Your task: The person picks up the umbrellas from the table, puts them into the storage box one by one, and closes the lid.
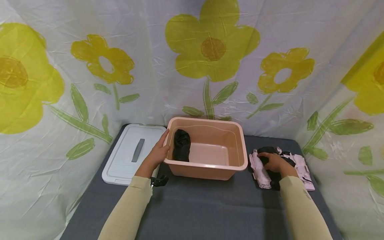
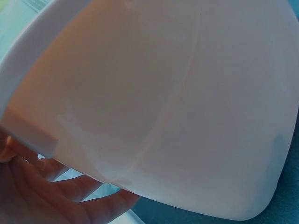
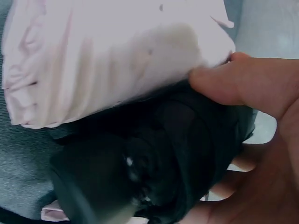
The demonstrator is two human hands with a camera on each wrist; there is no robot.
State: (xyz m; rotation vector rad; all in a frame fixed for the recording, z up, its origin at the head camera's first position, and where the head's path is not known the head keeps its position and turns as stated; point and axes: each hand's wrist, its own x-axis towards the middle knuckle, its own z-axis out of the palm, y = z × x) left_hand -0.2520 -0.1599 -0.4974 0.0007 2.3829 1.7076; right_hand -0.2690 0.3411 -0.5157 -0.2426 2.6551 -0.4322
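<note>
A pink plastic storage box (image 1: 207, 171) stands at the back middle of the table, with a black folded bundle (image 1: 181, 145) lying along its left inside wall. My left hand (image 1: 158, 151) grips the box's left rim; the left wrist view shows its fingers (image 2: 110, 205) beside the box wall (image 2: 154, 93). At the right, my right hand (image 1: 274, 163) holds a black folding umbrella (image 3: 173, 140), thumb on one side and fingers round the other. A pale pink folded umbrella (image 1: 259, 170) lies against it on the left. My palm hides part of the pile.
More pink and black folded items (image 1: 303, 168) lie right of my right hand, near the table's right edge. A white lid (image 1: 120, 160) with a grey handle lies left of the box. A flowered curtain (image 1: 150, 66) hangs behind and beside the dark table (image 1: 210, 210).
</note>
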